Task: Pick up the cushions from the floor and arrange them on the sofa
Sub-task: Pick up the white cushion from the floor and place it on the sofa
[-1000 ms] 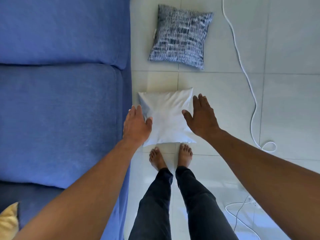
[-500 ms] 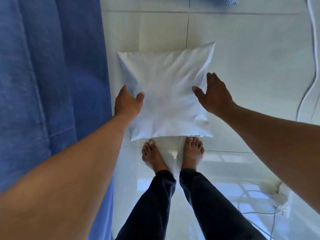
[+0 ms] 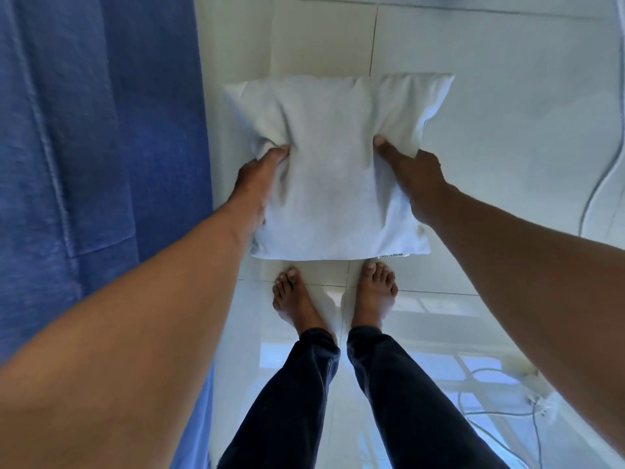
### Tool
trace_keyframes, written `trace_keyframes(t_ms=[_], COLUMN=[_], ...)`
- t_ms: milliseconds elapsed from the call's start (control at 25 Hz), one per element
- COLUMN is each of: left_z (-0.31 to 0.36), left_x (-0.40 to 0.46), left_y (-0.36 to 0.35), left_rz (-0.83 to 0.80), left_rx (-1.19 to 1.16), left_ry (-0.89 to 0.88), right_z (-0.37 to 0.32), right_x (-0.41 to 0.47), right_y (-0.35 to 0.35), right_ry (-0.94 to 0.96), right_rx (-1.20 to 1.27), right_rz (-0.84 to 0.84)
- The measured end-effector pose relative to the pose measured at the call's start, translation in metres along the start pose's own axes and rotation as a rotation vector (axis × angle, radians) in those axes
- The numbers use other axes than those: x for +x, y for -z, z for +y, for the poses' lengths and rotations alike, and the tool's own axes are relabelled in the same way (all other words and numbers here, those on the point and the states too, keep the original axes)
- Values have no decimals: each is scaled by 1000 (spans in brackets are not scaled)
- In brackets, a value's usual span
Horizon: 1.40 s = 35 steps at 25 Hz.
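Note:
A plain white cushion (image 3: 333,170) lies on the pale tiled floor just ahead of my bare feet. My left hand (image 3: 258,184) grips its left edge, thumb pressed into the top and fingers tucked underneath. My right hand (image 3: 414,179) grips its right edge the same way, and the fabric bunches at both thumbs. The blue sofa (image 3: 98,147) fills the left side of the view, its front close beside the cushion. The patterned cushion seen earlier is outside the view.
A white cable (image 3: 605,157) runs along the floor at the right edge. Further cable loops (image 3: 500,411) lie at the lower right near a small white plug block. My feet (image 3: 297,299) stand on the tiles directly behind the cushion.
Both hands have come down from hovering beside the cushion and closed on its two side edges. My head has dropped closer, so the patterned cushion has left the view.

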<state>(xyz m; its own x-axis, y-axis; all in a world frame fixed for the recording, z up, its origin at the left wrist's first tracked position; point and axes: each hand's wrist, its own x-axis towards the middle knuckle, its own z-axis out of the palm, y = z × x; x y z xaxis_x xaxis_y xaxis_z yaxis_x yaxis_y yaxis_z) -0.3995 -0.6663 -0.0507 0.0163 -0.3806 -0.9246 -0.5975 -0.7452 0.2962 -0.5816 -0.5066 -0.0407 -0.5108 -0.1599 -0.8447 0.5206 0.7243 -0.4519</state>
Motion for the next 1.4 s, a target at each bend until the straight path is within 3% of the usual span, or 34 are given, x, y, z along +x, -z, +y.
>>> trace_keyframes(t_ms=[280, 760, 1080, 1400], left_z=[58, 144, 125, 121], left_x=[-161, -437, -510, -493], left_y=[23, 135, 239, 374], left_rz=[-38, 10, 177, 324], left_rx=[-102, -292, -481, -677], left_ry=[-168, -473, -619, -568], right_z=[-85, -244, -319, -376], right_x=[-128, -385, -487, -533], right_y=[48, 114, 53, -101], right_ry=[94, 314, 560, 642], right_rx=[105, 270, 79, -92], right_rz=[-1, -83, -175, -301])
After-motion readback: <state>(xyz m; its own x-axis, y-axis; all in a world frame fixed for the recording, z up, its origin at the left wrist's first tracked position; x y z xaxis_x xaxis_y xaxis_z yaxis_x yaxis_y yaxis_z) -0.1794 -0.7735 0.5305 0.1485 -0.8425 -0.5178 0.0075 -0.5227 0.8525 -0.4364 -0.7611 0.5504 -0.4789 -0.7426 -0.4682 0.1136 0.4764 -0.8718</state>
